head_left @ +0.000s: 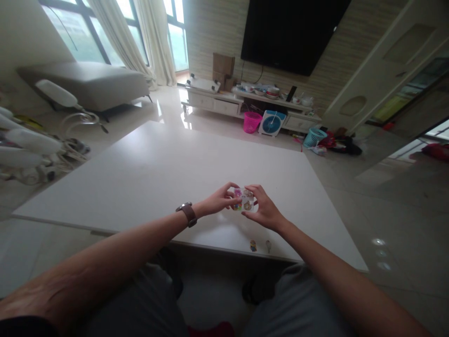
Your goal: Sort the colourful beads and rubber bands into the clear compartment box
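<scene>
Both my hands hold a small clear sheet of colourful stickers (pixel 243 200) just above the white table (pixel 157 178), near its front edge. My left hand (pixel 220 200), with a brown watch on the wrist, pinches the sheet's left side. My right hand (pixel 264 209) grips its right side with fingers curled over the top. Two small stickers (pixel 260 245) lie on the table below my hands, close to the front edge.
A dark TV (pixel 291 32) hangs on the far wall above a low white cabinet (pixel 245 105) with dishes and boxes. A pink basket (pixel 251 122), a blue fan (pixel 272 123) and a teal basket (pixel 313 137) stand on the floor. A grey sofa (pixel 87 84) is at left.
</scene>
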Demonstrator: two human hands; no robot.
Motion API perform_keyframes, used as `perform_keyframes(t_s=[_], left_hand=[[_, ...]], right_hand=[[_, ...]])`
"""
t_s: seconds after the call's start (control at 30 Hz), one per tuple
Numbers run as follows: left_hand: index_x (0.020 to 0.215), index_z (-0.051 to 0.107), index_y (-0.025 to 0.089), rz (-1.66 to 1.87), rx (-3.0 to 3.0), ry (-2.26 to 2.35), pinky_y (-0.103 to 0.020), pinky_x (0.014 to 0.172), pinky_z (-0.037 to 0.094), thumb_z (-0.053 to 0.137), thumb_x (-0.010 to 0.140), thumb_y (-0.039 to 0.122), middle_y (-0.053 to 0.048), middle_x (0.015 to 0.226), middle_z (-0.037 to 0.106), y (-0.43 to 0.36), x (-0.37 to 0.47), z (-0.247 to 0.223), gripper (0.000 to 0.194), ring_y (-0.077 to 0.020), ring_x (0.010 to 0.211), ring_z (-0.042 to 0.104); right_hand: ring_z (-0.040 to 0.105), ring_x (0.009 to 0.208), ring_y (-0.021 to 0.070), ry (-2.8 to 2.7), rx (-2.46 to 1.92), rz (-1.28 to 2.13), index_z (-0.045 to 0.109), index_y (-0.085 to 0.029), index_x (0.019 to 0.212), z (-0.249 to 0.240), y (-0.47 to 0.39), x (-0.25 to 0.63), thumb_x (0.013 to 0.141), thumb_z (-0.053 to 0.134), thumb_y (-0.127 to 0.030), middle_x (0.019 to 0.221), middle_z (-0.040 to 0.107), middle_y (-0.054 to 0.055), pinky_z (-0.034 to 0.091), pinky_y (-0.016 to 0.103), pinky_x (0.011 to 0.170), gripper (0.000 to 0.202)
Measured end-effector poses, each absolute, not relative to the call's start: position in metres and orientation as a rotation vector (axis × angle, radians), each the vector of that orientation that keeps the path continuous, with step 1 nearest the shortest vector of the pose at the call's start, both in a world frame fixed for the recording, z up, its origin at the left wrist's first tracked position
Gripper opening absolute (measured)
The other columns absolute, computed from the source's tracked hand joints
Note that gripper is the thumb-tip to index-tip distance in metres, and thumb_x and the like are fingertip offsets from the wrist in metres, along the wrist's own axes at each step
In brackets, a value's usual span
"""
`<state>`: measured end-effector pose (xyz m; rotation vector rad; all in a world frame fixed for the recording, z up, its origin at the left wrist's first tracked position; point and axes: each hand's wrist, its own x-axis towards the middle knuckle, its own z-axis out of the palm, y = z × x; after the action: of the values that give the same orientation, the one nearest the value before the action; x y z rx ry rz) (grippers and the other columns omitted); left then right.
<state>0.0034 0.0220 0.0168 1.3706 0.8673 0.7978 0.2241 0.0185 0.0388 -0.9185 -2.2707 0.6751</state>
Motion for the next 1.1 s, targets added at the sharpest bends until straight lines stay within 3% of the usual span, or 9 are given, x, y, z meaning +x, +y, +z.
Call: perform_keyframes(t_s=[0.17, 0.37, 0.6, 0.8, 1.0, 1.1], left_hand=[[0.111, 0.046, 0.019, 0.876, 1.333, 0.832, -0.022, 0.059, 0.04, 0.073, 0.08, 0.046, 0.0, 0.077, 0.066, 0.023, 0.001, 0.016, 0.049, -0.0093, 0.062, 0.058], [0.112, 0.048, 0.02, 0.867, 1.28, 0.858, -0.022, 0.06, 0.041, 0.073, 0.079, 0.045, 0.0, 0.078, 0.068, 0.021, -0.008, 0.022, 0.049, -0.0094, 0.063, 0.058], [0.11, 0.052, 0.019, 0.859, 1.165, 0.869, -0.027, 0.067, 0.047, 0.072, 0.079, 0.048, -0.004, 0.092, 0.067, 0.016, -0.017, 0.026, 0.047, -0.0147, 0.077, 0.063], [0.107, 0.056, 0.019, 0.818, 1.137, 0.852, -0.028, 0.071, 0.048, 0.069, 0.081, 0.051, -0.006, 0.098, 0.066, 0.014, -0.015, 0.024, 0.044, -0.0161, 0.084, 0.063], [0.104, 0.058, 0.017, 0.85, 1.156, 0.879, -0.028, 0.068, 0.048, 0.067, 0.081, 0.05, -0.005, 0.092, 0.065, 0.016, -0.009, 0.021, 0.041, -0.0156, 0.079, 0.061], [0.101, 0.06, 0.015, 0.845, 1.209, 0.896, -0.027, 0.064, 0.045, 0.068, 0.081, 0.047, -0.004, 0.087, 0.063, 0.013, -0.004, 0.022, 0.039, -0.0146, 0.074, 0.059]], right_hand=[[0.053, 0.115, 0.026, -2.287, -0.889, 0.68, 0.043, -0.031, 0.138, 0.044, 0.016, 0.217, 0.072, 0.075, -0.018, 0.133, 0.044, 0.01, 0.061, 0.037, 0.074, 0.074], [0.052, 0.117, 0.027, -2.292, -0.861, 0.675, 0.041, -0.032, 0.14, 0.049, 0.017, 0.211, 0.072, 0.076, -0.022, 0.136, 0.044, 0.01, 0.06, 0.037, 0.075, 0.077], [0.049, 0.123, 0.0285, -2.335, -0.826, 0.746, 0.038, -0.033, 0.142, 0.042, 0.018, 0.209, 0.07, 0.081, -0.029, 0.14, 0.04, 0.011, 0.058, 0.039, 0.079, 0.084], [0.054, 0.111, 0.0248, -2.305, -0.856, 0.732, 0.038, -0.032, 0.14, 0.035, 0.017, 0.211, 0.075, 0.075, -0.028, 0.134, 0.046, 0.01, 0.058, 0.037, 0.075, 0.075], [0.055, 0.108, 0.0237, -2.309, -0.865, 0.703, 0.04, -0.032, 0.139, 0.036, 0.018, 0.214, 0.074, 0.074, -0.024, 0.133, 0.046, 0.01, 0.057, 0.036, 0.074, 0.074], [0.052, 0.116, 0.0263, -2.338, -0.827, 0.686, 0.039, -0.031, 0.14, 0.038, 0.016, 0.217, 0.071, 0.076, -0.022, 0.134, 0.045, 0.01, 0.056, 0.038, 0.08, 0.079]])
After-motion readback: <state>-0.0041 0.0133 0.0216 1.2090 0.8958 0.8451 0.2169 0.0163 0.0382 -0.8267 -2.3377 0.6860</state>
